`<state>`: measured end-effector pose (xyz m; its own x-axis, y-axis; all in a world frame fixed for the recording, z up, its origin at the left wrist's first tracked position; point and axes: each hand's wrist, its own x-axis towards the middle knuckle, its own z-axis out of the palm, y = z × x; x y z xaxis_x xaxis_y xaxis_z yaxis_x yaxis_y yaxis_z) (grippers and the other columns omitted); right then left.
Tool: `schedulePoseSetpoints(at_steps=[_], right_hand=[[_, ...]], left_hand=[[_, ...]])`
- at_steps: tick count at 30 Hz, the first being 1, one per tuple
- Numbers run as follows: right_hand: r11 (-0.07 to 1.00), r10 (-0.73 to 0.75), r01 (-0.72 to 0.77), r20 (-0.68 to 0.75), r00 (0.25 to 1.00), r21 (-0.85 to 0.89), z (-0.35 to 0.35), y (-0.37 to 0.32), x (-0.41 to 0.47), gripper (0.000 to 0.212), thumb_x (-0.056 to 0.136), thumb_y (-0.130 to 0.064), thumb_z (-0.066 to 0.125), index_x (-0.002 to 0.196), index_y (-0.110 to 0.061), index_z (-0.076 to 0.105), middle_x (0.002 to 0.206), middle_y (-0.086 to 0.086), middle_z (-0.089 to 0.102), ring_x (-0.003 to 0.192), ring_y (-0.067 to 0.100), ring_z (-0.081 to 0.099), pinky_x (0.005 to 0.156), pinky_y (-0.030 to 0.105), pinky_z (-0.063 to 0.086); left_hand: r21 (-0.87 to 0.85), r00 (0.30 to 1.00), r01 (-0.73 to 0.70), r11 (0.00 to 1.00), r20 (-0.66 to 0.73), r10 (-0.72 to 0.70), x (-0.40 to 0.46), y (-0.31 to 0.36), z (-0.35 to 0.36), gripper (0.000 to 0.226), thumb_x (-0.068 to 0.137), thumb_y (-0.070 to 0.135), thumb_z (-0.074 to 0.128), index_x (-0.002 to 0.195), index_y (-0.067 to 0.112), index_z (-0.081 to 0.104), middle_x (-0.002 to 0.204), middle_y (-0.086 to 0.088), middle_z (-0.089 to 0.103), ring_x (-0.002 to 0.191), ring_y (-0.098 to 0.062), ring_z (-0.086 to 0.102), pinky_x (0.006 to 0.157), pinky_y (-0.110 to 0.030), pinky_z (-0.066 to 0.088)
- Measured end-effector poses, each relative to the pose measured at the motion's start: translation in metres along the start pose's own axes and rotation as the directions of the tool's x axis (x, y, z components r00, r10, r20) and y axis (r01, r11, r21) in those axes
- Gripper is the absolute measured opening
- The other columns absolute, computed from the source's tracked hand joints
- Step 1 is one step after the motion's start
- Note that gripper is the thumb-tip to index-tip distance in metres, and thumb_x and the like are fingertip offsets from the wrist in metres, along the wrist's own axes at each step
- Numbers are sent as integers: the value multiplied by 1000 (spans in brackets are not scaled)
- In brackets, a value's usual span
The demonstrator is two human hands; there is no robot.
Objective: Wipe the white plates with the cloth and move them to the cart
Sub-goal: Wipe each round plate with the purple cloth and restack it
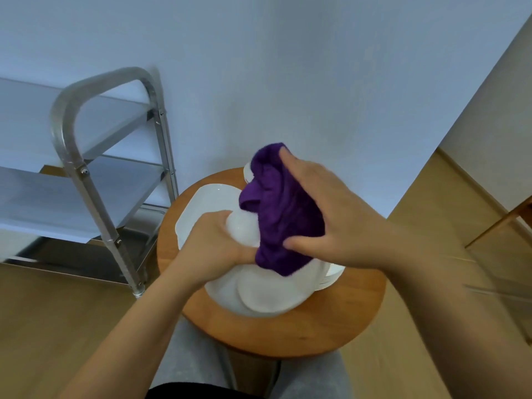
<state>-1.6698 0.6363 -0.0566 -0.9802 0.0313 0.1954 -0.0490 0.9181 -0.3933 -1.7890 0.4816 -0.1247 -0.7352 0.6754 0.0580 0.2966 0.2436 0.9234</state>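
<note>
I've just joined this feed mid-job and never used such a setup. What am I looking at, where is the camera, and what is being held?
There is no machine: a person works with bare hands, and the single camera sits on their head, looking down. The left hand grips a small white dish; whether it is a plate or a bowl is unclear. The right hand presses a purple cloth against it, fingers curled round the cloth. Below, more white plates lie on a round wooden table. A steel cart stands left.
</note>
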Motion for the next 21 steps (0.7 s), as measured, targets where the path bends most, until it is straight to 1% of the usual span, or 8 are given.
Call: schedulePoseSetpoints(at_steps=[2, 4, 8, 11, 13, 17, 19, 21], right_hand=[[959, -13, 37, 86, 996, -282, -3, 6, 3, 111, 62, -57, 76, 139, -58, -4, 142, -19, 5, 132, 9, 7, 110, 34, 23], [936, 4, 47, 144, 990, -349, -1, 9, 7, 113, 53, -63, 79, 137, -57, 3, 141, -22, 2, 130, 9, 5, 106, 35, 25], [995, 81, -89, 168, 982, 39, -5, 17, 5, 99, 51, -48, 88, 126, -59, 24, 124, -26, 36, 114, 3, 42, 87, 19, 48], [938, 145, -195, 183, 972, 288, -11, 25, 1, 93, 51, -41, 90, 120, -60, 31, 116, -31, 46, 107, 5, 53, 80, 21, 55], [877, 172, -223, 156, 973, 425, -14, 34, -6, 90, 44, -40, 90, 118, -55, 41, 113, -27, 53, 105, 6, 58, 79, 23, 56], [634, 204, -172, 52, 978, 754, -8, 56, -22, 79, 41, -27, 83, 114, -24, 54, 98, -11, 68, 95, 11, 65, 78, 23, 52], [504, 219, -117, 4, 976, 856, 2, 63, -31, 80, 39, -25, 89, 112, -21, 56, 95, -7, 70, 92, 13, 67, 76, 24, 53], [367, 289, -56, -56, 956, 929, 23, 63, -41, 84, 34, -37, 95, 107, -18, 58, 89, -5, 72, 85, 12, 69, 71, 24, 54]], left_hand=[[89, 993, -56, 994, 110, 46, -1, 4, 0, 47, 50, 33, 90, 88, 24, 64, 83, 5, 69, 80, -7, 63, 68, -22, 53], [137, 981, -112, 984, 171, 88, -2, 9, 1, 45, 51, 36, 89, 86, 34, 60, 81, 12, 67, 79, 1, 61, 64, -12, 49], [207, 969, -196, 959, 192, 156, -5, 14, 0, 46, 54, 36, 88, 85, 39, 54, 83, 16, 63, 82, -1, 60, 64, -11, 46], [219, 967, -212, 952, 186, 173, -10, 12, -4, 48, 54, 32, 88, 91, 35, 57, 90, 14, 63, 88, -7, 61, 71, -15, 49], [170, 982, -156, 973, 137, 133, -12, 11, -12, 61, 47, 35, 90, 100, 23, 62, 96, 5, 67, 92, -13, 63, 76, -28, 55], [-228, 995, -66, 971, 54, 81, -13, 6, -25, 68, 28, 36, 83, 93, 24, 68, 93, 4, 74, 86, -15, 70, 67, -30, 58], [-372, 994, -53, 927, 67, 84, -13, 2, -24, 65, 29, 28, 84, 92, 22, 69, 92, 2, 74, 85, -17, 71, 62, -27, 58], [-522, 999, -31, 852, 12, 43, -9, -4, -21, 62, 30, 21, 83, 91, 18, 68, 88, -2, 75, 80, -20, 71, 58, -26, 56]])
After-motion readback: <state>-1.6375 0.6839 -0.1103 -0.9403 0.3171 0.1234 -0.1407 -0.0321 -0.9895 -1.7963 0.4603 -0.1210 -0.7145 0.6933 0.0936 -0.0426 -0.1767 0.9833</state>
